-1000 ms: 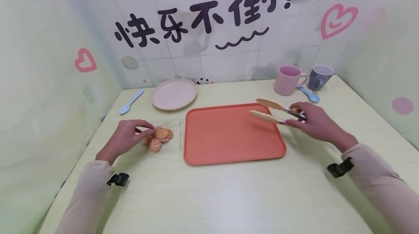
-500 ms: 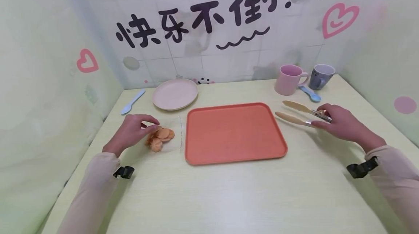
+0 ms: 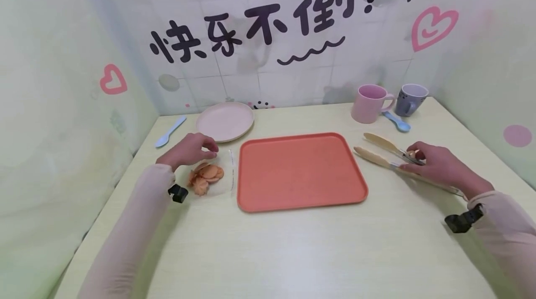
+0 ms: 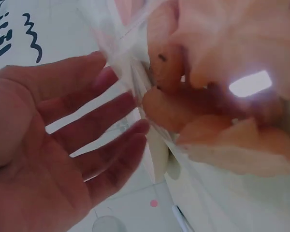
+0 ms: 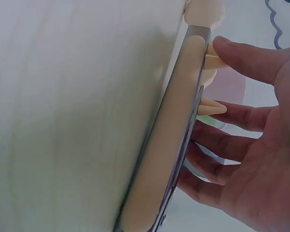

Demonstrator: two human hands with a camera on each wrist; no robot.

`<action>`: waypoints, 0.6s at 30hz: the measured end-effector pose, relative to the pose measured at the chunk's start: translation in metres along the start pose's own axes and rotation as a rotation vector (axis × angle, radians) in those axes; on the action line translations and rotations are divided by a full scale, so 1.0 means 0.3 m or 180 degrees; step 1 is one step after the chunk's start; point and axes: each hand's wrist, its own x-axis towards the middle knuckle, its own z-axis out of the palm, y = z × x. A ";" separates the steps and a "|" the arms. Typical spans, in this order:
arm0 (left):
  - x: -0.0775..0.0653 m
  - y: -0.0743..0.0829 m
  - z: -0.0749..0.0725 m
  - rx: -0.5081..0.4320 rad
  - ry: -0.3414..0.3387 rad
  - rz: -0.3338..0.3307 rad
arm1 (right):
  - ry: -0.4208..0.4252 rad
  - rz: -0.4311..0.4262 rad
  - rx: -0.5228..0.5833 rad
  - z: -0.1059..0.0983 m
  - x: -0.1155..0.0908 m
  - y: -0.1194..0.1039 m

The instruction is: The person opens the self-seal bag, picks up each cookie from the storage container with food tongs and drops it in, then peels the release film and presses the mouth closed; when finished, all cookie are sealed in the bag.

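In the head view, my left hand [image 3: 191, 149] hovers just behind a clear plastic bag [image 3: 226, 186] holding several orange-brown, rounded and ruffled pieces [image 3: 205, 177]. From the left wrist, the hand's fingers [image 4: 108, 113] are loosely extended, their tips right beside the bag's film. My right hand [image 3: 439, 164] holds a pair of tongs [image 3: 378, 157] low over the table's right side, thumb at the near arm and fingers at the far one. These tongs have spread cream tips and metal arms; the right wrist view shows a cream handle inlay [image 5: 164, 135] and small tabs by the fingertips.
An orange tray [image 3: 301, 171] lies mid-table [image 3: 293, 248]. Behind the bag are a pink plate [image 3: 224, 121] and a blue spoon [image 3: 169, 132]. At the back right stand a pink mug [image 3: 367, 104] and a grey-blue mug [image 3: 411, 100], with another blue spoon [image 3: 398, 122] between.
My left hand has let go of the bag and moved back and right. My right hand has carried the tongs off the tray to the right and lowered them towards the table.
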 end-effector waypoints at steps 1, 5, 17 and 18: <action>0.010 0.000 -0.005 0.0033 -0.0092 0.0008 | -0.0008 0.0007 0.0000 0.000 -0.001 0.002; 0.033 -0.008 -0.013 -0.0015 -0.0293 -0.0003 | -0.0046 0.0017 0.0004 0.001 0.000 0.001; 0.072 -0.002 -0.003 -0.0561 -0.0355 -0.0119 | 0.0101 -0.0077 -0.0506 -0.033 0.039 -0.068; 0.072 -0.001 -0.002 -0.0569 -0.0340 -0.0110 | 0.0174 -0.0096 -0.0523 -0.039 0.046 -0.090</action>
